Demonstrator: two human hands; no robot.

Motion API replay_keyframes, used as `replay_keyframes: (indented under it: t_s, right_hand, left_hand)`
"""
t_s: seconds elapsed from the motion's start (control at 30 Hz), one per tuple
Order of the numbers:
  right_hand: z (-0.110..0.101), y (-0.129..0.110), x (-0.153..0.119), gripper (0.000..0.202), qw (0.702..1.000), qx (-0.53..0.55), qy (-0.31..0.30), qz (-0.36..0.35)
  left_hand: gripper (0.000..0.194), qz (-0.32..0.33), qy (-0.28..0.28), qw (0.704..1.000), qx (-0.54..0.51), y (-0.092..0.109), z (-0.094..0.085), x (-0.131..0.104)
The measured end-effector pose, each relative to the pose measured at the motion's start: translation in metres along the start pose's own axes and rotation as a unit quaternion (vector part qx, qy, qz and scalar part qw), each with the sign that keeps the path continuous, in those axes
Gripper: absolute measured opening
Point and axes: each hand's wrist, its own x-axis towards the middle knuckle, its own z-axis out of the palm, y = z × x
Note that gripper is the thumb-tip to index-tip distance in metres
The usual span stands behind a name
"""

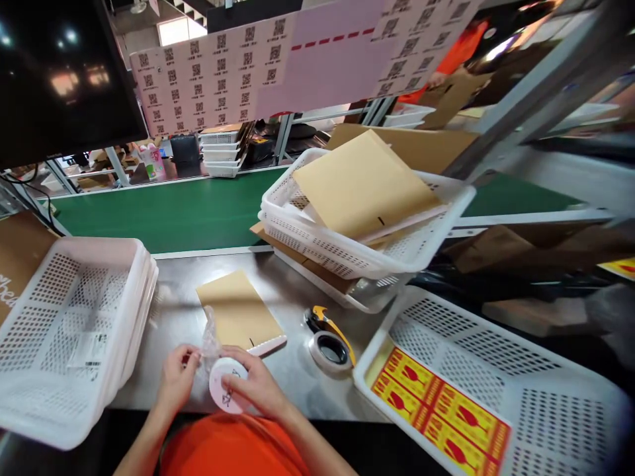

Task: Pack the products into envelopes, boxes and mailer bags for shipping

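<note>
Scanning rightward, we see stacked white baskets (133,311), then our left hand (177,375) pinching clear plastic (209,340). A round white disc (221,382), with a brown envelope (241,309) lying beyond it on the table (297,390), is gripped in our right hand (258,383). Next come a tape roll (319,356) and a white basket (449,337) holding red-and-yellow labels (441,416).

Both bare forearms reach up from the lower edge, either side of the torso (233,451), and angle inward. The left hand (179,373) is raised toward the right, its thumb and fingertips drawn together in a pinch. The right hand (258,382) bends across from its wrist (282,404), thumb pointing left, fingers curled above it in a grip.
</note>
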Motion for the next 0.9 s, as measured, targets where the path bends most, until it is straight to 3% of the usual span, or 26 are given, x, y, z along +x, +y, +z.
replay_keyframes:
  t_s: [0.1,0.23,0.33,0.4,0.53,0.7,0.9]
  right_hand:
    - [0.003,0.018,0.000,0.033,0.993,-0.051,0.110,0.009]
    - [0.016,0.037,-0.013,0.030,0.957,-0.083,0.248,-0.124]
    - [0.025,0.041,-0.020,0.022,0.937,-0.077,0.245,-0.236]
    - [0.027,0.042,-0.019,0.016,0.933,-0.108,0.235,-0.250]
    - [0.023,0.045,-0.008,0.018,0.964,-0.135,0.197,-0.117]
    - [0.017,0.053,0.003,0.022,0.986,-0.127,0.104,-0.015]
    - [0.022,0.074,0.017,0.036,0.975,0.064,0.192,0.093]
  left_hand:
    - [0.035,0.020,0.053,0.996,0.073,-0.005,-0.008,0.005]
    - [0.026,0.069,0.066,0.988,0.125,-0.007,0.000,0.007]
    - [0.024,0.066,0.056,0.992,0.090,-0.007,0.017,0.006]
    - [0.029,0.049,0.054,0.996,0.042,-0.007,0.029,0.007]
    - [0.039,0.026,0.077,0.997,-0.012,-0.005,0.042,0.013]
    - [0.034,0.131,0.088,0.984,0.078,-0.003,0.048,0.022]
    - [0.034,0.204,0.021,0.956,0.208,-0.019,0.064,0.022]
